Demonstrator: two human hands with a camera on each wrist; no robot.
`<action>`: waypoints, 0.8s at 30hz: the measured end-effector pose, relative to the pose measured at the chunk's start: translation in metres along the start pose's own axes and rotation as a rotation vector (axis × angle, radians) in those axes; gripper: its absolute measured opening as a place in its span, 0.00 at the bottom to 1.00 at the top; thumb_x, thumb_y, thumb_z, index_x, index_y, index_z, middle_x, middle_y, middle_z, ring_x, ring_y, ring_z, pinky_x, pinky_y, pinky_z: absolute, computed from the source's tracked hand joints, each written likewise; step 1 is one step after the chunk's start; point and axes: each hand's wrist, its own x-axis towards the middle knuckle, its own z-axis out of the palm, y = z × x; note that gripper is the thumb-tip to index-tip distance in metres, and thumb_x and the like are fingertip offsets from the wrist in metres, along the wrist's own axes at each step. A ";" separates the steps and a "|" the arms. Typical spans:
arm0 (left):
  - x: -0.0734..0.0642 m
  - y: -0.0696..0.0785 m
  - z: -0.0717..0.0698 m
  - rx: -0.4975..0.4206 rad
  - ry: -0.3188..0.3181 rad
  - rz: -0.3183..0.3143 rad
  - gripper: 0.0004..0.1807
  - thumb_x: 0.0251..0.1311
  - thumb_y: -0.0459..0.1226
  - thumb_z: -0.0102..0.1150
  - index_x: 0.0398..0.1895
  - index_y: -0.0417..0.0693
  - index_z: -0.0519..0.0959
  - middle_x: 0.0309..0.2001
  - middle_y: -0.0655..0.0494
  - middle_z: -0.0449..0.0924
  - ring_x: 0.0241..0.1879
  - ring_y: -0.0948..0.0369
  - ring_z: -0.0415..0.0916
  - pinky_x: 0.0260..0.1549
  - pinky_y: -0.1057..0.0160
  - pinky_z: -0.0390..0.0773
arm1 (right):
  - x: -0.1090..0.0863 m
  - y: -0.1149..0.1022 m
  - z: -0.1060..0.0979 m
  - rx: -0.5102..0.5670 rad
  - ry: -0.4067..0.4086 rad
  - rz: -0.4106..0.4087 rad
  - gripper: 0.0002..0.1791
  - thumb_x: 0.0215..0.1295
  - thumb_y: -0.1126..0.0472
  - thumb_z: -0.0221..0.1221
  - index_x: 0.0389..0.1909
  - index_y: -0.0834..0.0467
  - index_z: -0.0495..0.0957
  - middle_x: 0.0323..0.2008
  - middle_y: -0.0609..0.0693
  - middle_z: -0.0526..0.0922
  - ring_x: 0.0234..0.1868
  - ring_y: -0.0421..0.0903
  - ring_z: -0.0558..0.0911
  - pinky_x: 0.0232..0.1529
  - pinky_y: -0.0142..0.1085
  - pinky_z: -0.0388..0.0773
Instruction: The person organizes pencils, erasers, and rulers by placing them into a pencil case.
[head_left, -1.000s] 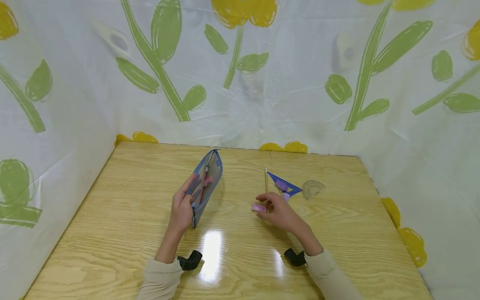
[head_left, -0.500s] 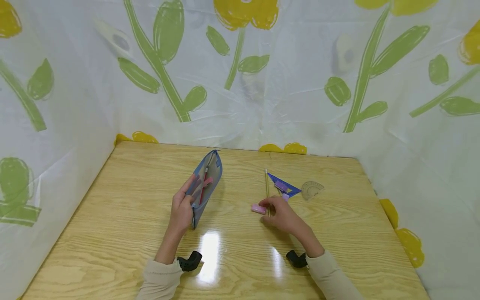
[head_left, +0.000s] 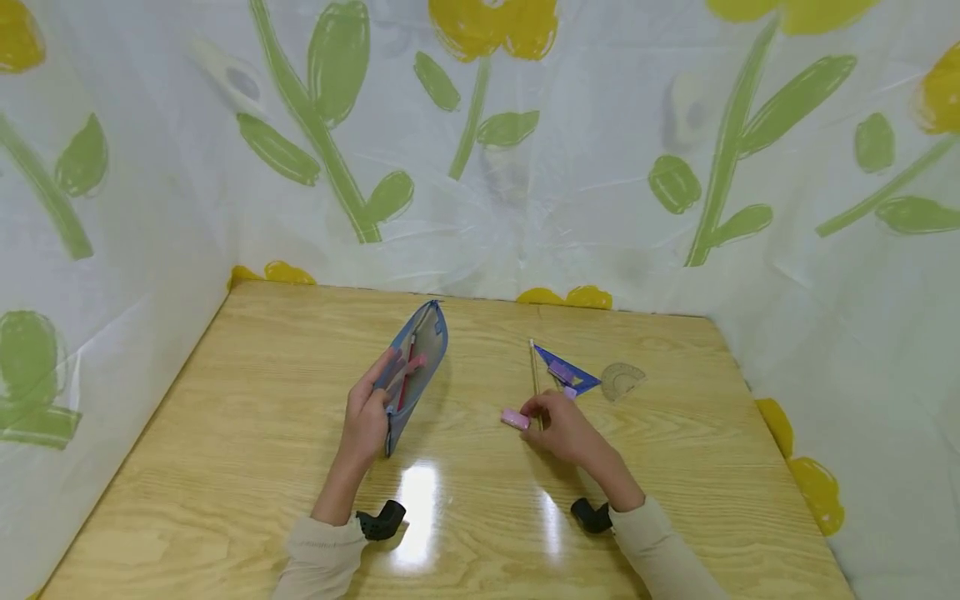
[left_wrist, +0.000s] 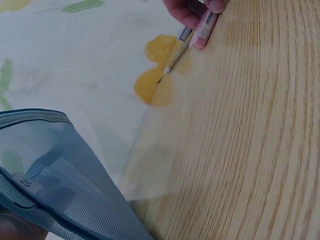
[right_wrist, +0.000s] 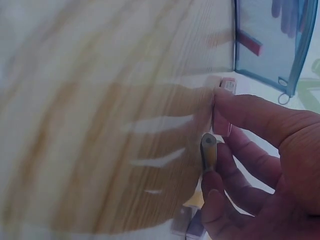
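Note:
My left hand [head_left: 366, 421] holds up a blue mesh zip pencil case [head_left: 429, 362], its mouth apart and some fingers showing through the mesh. Inside it lie a red pencil [head_left: 407, 377] and a pinkish-red piece [head_left: 417, 362]. Across from it, my right hand [head_left: 564, 427] pinches a pink eraser [head_left: 515, 419] between thumb and fingers, close over the table. A yellowish pencil [head_left: 535, 371] runs under that hand; in the right wrist view the pencil's round end [right_wrist: 209, 145] shows right at the fingers, below the eraser [right_wrist: 222, 117].
Beyond my right hand lies a blue set square [head_left: 585, 379] with a purple block [head_left: 560, 372] on it and a lilac piece [head_left: 571, 392] at its edge. To its right is a clear protractor [head_left: 622, 381]. Flower-printed white sheeting [head_left: 570, 208] walls the wooden table [head_left: 240, 417].
My right hand has shifted slightly toward me, and its fingers have closed in at the eraser's right end. The eraser has moved a little left. My left hand keeps the pencil case nearly still.

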 end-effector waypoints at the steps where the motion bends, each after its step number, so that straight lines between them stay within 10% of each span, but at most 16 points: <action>1: 0.000 0.000 0.000 0.012 -0.002 0.003 0.36 0.64 0.22 0.26 0.79 0.36 0.56 0.77 0.40 0.59 0.78 0.46 0.52 0.65 0.51 0.64 | 0.000 0.000 0.000 0.000 0.002 0.007 0.11 0.57 0.69 0.71 0.41 0.64 0.84 0.35 0.51 0.79 0.35 0.43 0.73 0.35 0.32 0.72; 24: -0.003 0.000 -0.005 -0.035 0.008 0.018 0.36 0.62 0.21 0.24 0.78 0.32 0.55 0.76 0.35 0.59 0.76 0.42 0.56 0.71 0.53 0.66 | 0.000 -0.019 0.004 0.069 0.109 -0.023 0.13 0.69 0.69 0.61 0.53 0.63 0.77 0.48 0.55 0.81 0.43 0.47 0.77 0.45 0.41 0.80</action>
